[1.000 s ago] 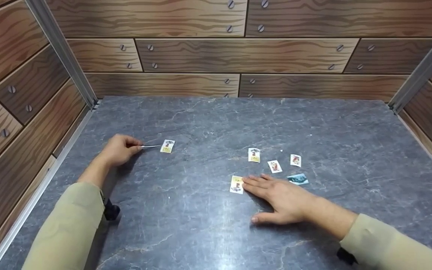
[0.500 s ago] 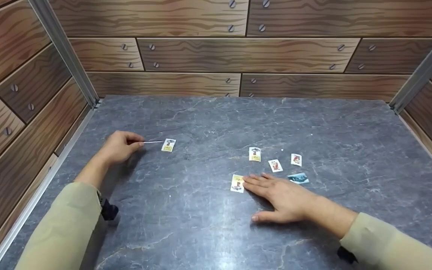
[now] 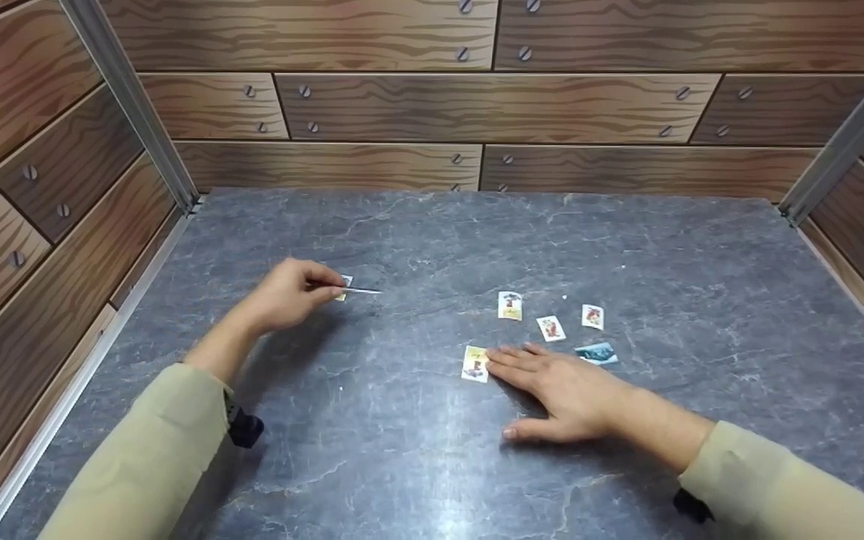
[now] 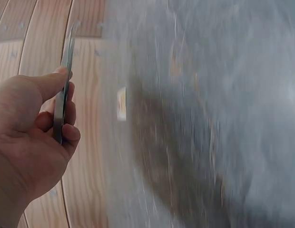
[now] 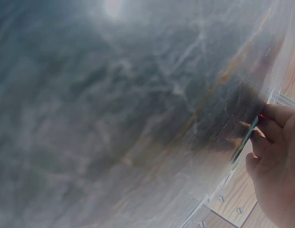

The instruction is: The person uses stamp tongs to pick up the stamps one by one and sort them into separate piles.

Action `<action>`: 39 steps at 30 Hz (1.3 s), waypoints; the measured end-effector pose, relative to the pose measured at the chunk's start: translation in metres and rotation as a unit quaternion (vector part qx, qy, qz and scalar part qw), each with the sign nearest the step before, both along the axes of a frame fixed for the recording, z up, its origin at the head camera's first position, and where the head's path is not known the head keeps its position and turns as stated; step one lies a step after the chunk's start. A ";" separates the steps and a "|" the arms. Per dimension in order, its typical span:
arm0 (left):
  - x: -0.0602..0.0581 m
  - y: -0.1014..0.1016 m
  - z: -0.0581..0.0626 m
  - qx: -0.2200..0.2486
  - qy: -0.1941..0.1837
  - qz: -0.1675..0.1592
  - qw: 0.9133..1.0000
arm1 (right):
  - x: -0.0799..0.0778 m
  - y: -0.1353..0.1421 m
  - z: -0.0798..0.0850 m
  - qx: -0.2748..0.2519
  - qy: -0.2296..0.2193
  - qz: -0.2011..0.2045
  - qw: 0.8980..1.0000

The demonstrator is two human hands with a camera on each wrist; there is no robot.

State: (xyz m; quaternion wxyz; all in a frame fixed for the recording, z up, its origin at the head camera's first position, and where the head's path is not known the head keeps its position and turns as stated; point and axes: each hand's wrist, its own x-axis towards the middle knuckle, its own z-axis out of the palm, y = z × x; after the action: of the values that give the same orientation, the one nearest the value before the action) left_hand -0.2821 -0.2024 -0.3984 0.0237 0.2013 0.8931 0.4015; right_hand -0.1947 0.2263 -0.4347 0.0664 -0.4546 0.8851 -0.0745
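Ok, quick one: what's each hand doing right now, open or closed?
Left hand: closed, holding tweezers between thumb and fingers.
Right hand: open, fingers extended, at the edge of a yellow-and-white card.

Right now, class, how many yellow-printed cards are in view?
3: one card partly behind the left hand, another at the right hand, a third farther back; more may hide.

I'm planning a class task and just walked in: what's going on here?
A person works among small picture cards on a grey marbled table. Their left hand holds tweezers raised above it, with no card visible at the tips. Their right hand lies palm down, fingertips at the edge of a yellow-and-white card. Beyond those fingers are three more cards and a blue one.
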 end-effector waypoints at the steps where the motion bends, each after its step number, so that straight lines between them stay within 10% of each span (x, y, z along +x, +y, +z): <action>1: 0.001 0.005 0.000 0.000 0.001 -0.008 1.000 | 0.000 0.000 0.000 -0.001 0.001 0.000 1.000; 18: 0.016 0.074 -0.019 -0.019 0.002 -0.110 0.994 | -0.003 0.002 0.000 -0.010 0.010 0.013 1.000; 39: 0.021 0.096 -0.035 -0.059 -0.014 -0.118 0.991 | -0.001 0.000 -0.002 -0.008 0.004 0.006 1.000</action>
State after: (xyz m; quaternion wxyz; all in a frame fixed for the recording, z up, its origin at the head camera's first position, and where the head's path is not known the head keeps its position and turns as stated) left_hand -0.2612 -0.1063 -0.4336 0.0955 0.2978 0.8849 0.3451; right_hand -0.1953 0.2268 -0.4364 0.0593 -0.4610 0.8819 -0.0792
